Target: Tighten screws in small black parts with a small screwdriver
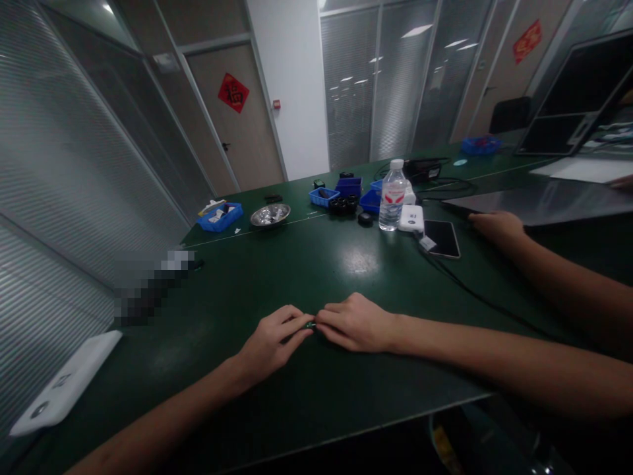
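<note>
My left hand (pixel 275 338) and my right hand (pixel 353 322) meet fingertip to fingertip low on the dark green table (pixel 247 277). Both are closed in a pinch on a tiny greenish part (pixel 310 324) between them; it is too small to name. The hands rest on the table surface near its front edge.
Another person's hand (pixel 496 225) lies at the right beside a black phone (pixel 442 237) and a white charger (pixel 411 218). A water bottle (pixel 392 195), blue bins (pixel 220 216), a metal dish (pixel 270 214) and black parts (pixel 343 204) stand further back. A white device (pixel 66 382) lies at the left.
</note>
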Action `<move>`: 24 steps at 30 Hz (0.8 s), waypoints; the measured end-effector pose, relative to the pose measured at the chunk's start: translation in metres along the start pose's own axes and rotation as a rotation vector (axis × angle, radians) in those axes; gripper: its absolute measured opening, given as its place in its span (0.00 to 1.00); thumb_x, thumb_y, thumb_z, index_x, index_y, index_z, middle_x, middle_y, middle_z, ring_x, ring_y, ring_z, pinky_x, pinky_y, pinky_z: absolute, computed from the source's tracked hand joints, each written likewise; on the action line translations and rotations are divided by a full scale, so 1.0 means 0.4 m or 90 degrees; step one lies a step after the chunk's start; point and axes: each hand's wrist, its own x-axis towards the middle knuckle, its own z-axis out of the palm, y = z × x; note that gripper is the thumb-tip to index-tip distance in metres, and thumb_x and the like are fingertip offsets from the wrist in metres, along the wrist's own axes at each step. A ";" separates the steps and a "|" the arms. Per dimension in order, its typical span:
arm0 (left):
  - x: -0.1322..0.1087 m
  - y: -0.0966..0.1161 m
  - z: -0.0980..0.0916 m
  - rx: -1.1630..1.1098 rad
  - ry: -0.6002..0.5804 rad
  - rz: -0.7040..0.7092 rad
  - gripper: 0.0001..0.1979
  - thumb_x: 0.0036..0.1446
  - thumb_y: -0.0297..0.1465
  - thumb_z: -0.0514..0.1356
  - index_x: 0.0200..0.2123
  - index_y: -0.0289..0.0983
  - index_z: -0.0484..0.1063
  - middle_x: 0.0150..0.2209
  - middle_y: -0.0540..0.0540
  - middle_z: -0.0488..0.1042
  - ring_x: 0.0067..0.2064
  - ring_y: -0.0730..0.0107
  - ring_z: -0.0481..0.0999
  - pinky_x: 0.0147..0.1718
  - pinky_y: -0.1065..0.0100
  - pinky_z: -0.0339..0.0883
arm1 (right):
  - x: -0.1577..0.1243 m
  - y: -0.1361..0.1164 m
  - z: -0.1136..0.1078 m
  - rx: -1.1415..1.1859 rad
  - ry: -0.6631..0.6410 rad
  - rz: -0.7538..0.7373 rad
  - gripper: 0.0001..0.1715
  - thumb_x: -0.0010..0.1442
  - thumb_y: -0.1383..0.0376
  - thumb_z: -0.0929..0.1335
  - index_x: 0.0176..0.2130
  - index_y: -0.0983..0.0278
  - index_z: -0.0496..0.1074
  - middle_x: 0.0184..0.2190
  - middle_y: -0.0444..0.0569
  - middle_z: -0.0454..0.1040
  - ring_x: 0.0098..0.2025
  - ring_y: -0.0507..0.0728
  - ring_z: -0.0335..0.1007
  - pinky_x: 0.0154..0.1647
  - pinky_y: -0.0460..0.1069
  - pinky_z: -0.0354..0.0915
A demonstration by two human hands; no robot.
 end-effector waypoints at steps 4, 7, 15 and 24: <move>-0.002 -0.001 0.001 -0.005 0.005 -0.005 0.16 0.69 0.30 0.56 0.57 0.39 0.73 0.45 0.43 0.75 0.45 0.65 0.76 0.44 0.65 0.73 | 0.002 -0.005 0.004 0.026 0.005 0.021 0.16 0.73 0.60 0.58 0.43 0.64 0.70 0.33 0.46 0.74 0.28 0.50 0.65 0.29 0.47 0.55; -0.004 -0.002 0.000 -0.022 0.019 -0.014 0.15 0.69 0.30 0.56 0.56 0.39 0.74 0.45 0.43 0.76 0.45 0.66 0.76 0.45 0.65 0.73 | 0.003 -0.010 0.003 0.051 0.015 0.039 0.15 0.74 0.60 0.58 0.44 0.64 0.69 0.33 0.46 0.74 0.28 0.50 0.65 0.29 0.47 0.55; 0.000 0.004 0.001 -0.094 0.075 -0.033 0.13 0.68 0.29 0.58 0.53 0.39 0.77 0.45 0.42 0.77 0.45 0.65 0.77 0.45 0.65 0.73 | 0.006 -0.018 0.003 0.148 0.045 0.053 0.13 0.73 0.61 0.59 0.43 0.65 0.68 0.34 0.46 0.74 0.30 0.50 0.67 0.32 0.46 0.58; 0.007 0.012 -0.006 -0.102 0.091 -0.052 0.13 0.67 0.31 0.60 0.52 0.38 0.78 0.44 0.42 0.78 0.45 0.64 0.77 0.45 0.64 0.74 | 0.011 -0.014 -0.002 0.108 0.042 0.064 0.15 0.74 0.60 0.58 0.44 0.65 0.69 0.35 0.47 0.74 0.30 0.51 0.67 0.32 0.47 0.57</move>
